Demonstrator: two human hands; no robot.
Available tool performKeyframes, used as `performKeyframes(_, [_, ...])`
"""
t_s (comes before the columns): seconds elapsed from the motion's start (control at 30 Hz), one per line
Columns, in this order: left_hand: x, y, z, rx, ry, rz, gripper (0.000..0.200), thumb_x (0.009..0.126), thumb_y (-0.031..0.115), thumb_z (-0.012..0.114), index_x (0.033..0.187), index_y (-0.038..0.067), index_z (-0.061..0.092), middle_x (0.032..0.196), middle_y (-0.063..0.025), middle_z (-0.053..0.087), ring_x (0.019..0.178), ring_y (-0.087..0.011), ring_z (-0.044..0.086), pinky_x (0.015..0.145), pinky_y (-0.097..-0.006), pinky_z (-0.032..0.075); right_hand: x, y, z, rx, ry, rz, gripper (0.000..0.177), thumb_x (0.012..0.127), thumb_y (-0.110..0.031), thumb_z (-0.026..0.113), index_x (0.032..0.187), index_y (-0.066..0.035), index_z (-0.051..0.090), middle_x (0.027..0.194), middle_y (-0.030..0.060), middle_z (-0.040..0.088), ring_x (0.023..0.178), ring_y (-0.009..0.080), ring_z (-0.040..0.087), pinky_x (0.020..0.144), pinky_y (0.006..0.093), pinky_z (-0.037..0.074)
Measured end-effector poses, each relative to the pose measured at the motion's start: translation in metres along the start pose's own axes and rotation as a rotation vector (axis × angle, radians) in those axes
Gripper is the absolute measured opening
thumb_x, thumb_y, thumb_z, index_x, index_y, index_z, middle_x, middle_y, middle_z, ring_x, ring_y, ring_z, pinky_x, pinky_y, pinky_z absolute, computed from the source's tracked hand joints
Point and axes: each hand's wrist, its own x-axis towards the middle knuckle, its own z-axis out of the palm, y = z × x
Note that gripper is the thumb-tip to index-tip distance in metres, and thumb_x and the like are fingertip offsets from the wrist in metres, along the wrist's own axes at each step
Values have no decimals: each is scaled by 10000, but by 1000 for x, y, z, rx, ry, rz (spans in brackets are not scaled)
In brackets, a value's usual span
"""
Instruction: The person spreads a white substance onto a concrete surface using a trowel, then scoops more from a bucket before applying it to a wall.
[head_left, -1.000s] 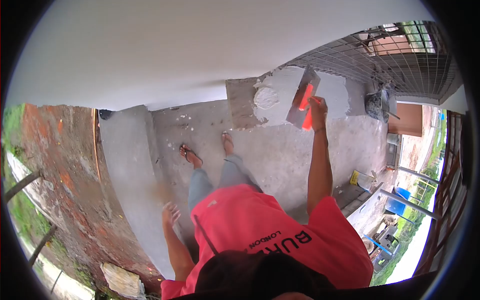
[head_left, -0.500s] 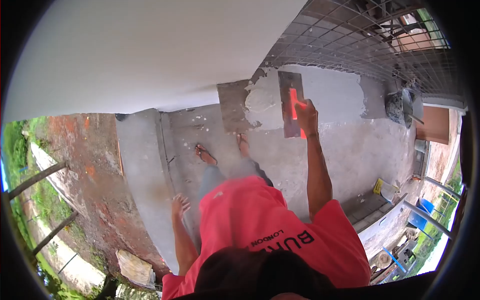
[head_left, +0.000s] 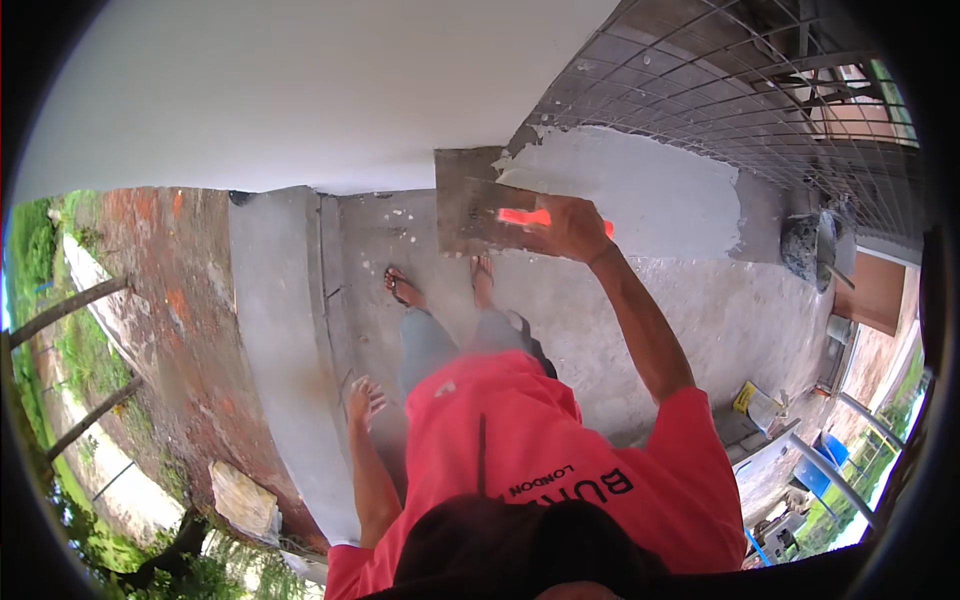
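My right hand (head_left: 575, 230) is closed around the red handle of a plastering trowel (head_left: 480, 212). The trowel's wide metal blade lies lengthwise across the left end of the low wall, over its bare grey part (head_left: 462, 168). Right of the blade spreads a pale, smooth coat of plaster (head_left: 640, 190) with ragged edges. Down by my left thigh hangs my left hand (head_left: 365, 398), holding nothing, its fingers loosely apart above the grey floor.
A white wall (head_left: 300, 90) juts out at upper left. Wire mesh (head_left: 700, 70) rises above the plastered strip. To the right stands a stained bucket (head_left: 803, 250) with a stick in it, near a brown board (head_left: 868, 290). A concrete ledge (head_left: 275, 330) borders the reddish ground at left.
My right hand has swept the trowel leftward across the wall and turned its blade from upright to sideways. The left hand has barely moved.
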Motion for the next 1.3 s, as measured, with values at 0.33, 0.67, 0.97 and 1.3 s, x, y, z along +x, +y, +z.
performKeyframes(0.33, [-6, -32, -20, -29, -6, -71, 496, 965, 401, 448, 1372, 127, 383, 1298, -155, 530, 1044, -290, 584, 824, -419, 517, 0, 17, -15, -75, -209, -121, 403, 780, -397, 684, 963, -41, 630, 854, 142, 676, 818, 313, 651, 722, 403, 495])
performKeyframes(0.67, [-21, -32, -14, -92, 30, -48, 429, 971, 340, 449, 1342, 127, 405, 1255, -163, 561, 992, -298, 606, 795, -406, 534, 43, 16, 9, -124, -216, -194, 408, 771, -412, 687, 965, -54, 655, 883, 142, 683, 849, 315, 653, 776, 429, 484])
performKeyframes(0.97, [-15, -62, -13, -69, -11, -127, 466, 972, 368, 442, 1365, 123, 390, 1277, -168, 533, 1005, -280, 590, 799, -405, 522, 40, -7, -19, -52, -57, -164, 393, 772, -393, 699, 903, -29, 625, 792, 145, 656, 767, 333, 643, 686, 427, 492])
performKeyframes(1.3, [-25, -33, -9, -81, 7, -87, 473, 979, 364, 423, 1378, 113, 379, 1296, -162, 526, 1024, -271, 579, 816, -400, 506, 94, -12, 11, -89, 132, -235, 371, 767, -354, 711, 902, -26, 603, 756, 153, 645, 739, 349, 636, 649, 443, 490])
